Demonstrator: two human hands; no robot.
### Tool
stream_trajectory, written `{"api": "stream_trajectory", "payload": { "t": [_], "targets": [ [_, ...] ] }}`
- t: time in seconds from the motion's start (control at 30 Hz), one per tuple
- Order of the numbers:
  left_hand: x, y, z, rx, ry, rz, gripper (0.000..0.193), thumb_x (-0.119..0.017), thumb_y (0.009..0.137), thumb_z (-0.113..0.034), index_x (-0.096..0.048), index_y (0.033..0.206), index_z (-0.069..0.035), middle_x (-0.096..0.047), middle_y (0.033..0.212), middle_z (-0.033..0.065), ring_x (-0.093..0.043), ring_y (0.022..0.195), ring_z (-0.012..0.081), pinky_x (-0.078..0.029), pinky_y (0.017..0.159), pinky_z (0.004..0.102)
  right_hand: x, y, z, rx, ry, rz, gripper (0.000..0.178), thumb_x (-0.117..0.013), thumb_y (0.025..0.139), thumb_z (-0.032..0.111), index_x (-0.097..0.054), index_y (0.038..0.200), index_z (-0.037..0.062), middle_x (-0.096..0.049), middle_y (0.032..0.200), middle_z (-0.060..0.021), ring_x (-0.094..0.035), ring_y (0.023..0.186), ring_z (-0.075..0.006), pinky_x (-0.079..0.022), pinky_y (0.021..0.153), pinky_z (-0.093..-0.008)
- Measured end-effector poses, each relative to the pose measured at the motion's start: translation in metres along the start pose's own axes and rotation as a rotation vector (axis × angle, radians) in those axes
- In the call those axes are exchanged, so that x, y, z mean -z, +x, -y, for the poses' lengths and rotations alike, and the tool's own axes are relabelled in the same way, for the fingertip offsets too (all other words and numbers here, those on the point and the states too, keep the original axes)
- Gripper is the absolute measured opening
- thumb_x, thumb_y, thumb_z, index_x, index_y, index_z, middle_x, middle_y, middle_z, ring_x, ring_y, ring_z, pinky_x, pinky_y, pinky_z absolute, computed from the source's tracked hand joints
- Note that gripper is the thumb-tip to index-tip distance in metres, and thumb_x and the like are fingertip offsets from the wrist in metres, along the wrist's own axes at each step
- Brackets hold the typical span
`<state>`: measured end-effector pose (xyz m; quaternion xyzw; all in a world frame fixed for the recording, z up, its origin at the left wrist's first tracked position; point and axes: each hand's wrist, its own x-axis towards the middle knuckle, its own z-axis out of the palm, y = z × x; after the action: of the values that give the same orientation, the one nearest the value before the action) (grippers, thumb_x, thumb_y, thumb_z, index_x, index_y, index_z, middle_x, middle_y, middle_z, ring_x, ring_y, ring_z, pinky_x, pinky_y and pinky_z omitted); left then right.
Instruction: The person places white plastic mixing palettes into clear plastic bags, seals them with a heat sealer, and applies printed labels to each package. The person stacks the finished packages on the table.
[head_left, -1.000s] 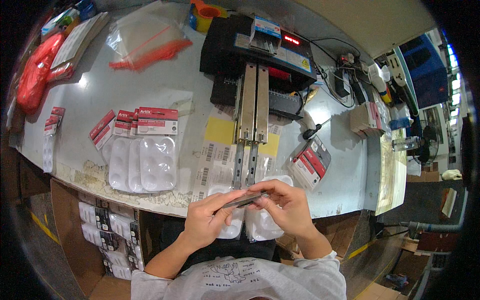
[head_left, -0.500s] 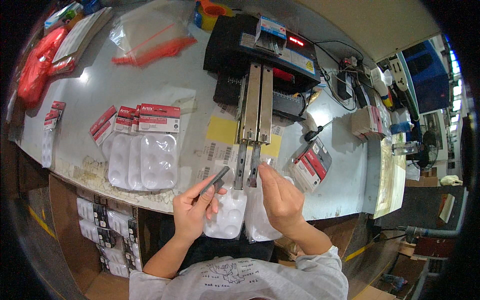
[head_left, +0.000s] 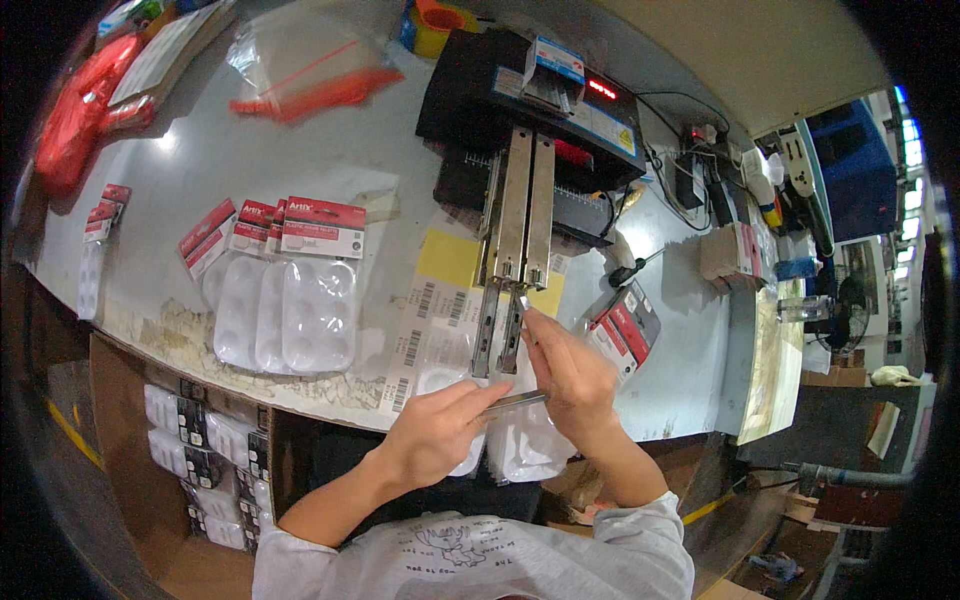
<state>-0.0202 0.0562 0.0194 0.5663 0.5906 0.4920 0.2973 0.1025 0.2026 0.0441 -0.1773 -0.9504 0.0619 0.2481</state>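
Hands at sealer rails, clear pack held between them

We hold a clear pack [head_left: 515, 445] of white palettes at the bench [head_left: 160, 200] edge: our left hand [head_left: 435, 435] pinches a grey card strip [head_left: 515, 401] at the pack's top, fingers closed on it, seemingly to keep it level; our right hand [head_left: 570, 375] reaches up, fingertips closed on the pack's upper corner just at the near end of the sealer [head_left: 520, 110] rails [head_left: 515, 250], as if to line it up. Finished packs [head_left: 285, 300] with red header cards lie fanned to the left; more stand in a carton [head_left: 200, 460] below the bench
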Motion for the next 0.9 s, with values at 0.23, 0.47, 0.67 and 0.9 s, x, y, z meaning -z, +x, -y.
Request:
{"api": "stream_trajectory", "payload": {
  "t": [0.23, 0.47, 0.67, 0.9],
  "targets": [
    [0.005, -0.006, 0.001, 0.002, -0.021, 0.153, 0.043, -0.064, 0.077, -0.003, -0.058, 0.12, -0.004, -0.059, 0.084, 0.0113, -0.06, 0.074, 0.0276, -0.05, 0.065, 0.0344, 0.002, 0.001, -0.01, -0.04, 0.12, 0.144, 0.049, -0.079, 0.064, 0.02, -0.063, 0.108, 0.0053, -0.068, 0.096, -0.0137, -0.064, 0.068, -0.0228, -0.048, 0.059, -0.0303],
    [0.009, -0.015, -0.001, 0.1, -0.113, 0.133, 0.041, -0.064, 0.079, -0.003, -0.059, 0.119, -0.004, -0.063, 0.088, 0.0126, -0.062, 0.076, 0.0282, -0.05, 0.066, 0.0338, 0.002, 0.005, -0.02, 0.006, 0.001, 0.175, 0.047, -0.076, 0.07, 0.019, -0.062, 0.114, 0.0057, -0.067, 0.1, -0.0156, -0.065, 0.074, -0.0249, -0.047, 0.067, -0.0337],
    [0.0, -0.008, 0.0, 0.022, 0.041, 0.048, 0.043, -0.06, 0.078, -0.003, -0.056, 0.121, -0.001, -0.059, 0.084, 0.0113, -0.062, 0.074, 0.026, -0.051, 0.062, 0.0333, 0.01, 0.006, -0.014, -0.033, 0.041, 0.262, 0.051, -0.075, 0.072, 0.021, -0.059, 0.117, 0.0037, -0.067, 0.101, -0.0161, -0.066, 0.084, -0.0239, -0.048, 0.07, -0.0351],
    [-0.009, 0.007, 0.005, -0.119, 0.409, 0.062, 0.044, -0.055, 0.078, -0.005, -0.052, 0.121, 0.005, -0.053, 0.08, 0.0088, -0.061, 0.069, 0.0227, -0.051, 0.054, 0.0317, 0.011, 0.008, -0.013, 0.115, -0.061, 0.264, 0.047, -0.073, 0.074, 0.021, -0.058, 0.115, 0.0029, -0.068, 0.096, -0.0115, -0.066, 0.089, -0.0214, -0.048, 0.07, -0.0341]
  ]
}}
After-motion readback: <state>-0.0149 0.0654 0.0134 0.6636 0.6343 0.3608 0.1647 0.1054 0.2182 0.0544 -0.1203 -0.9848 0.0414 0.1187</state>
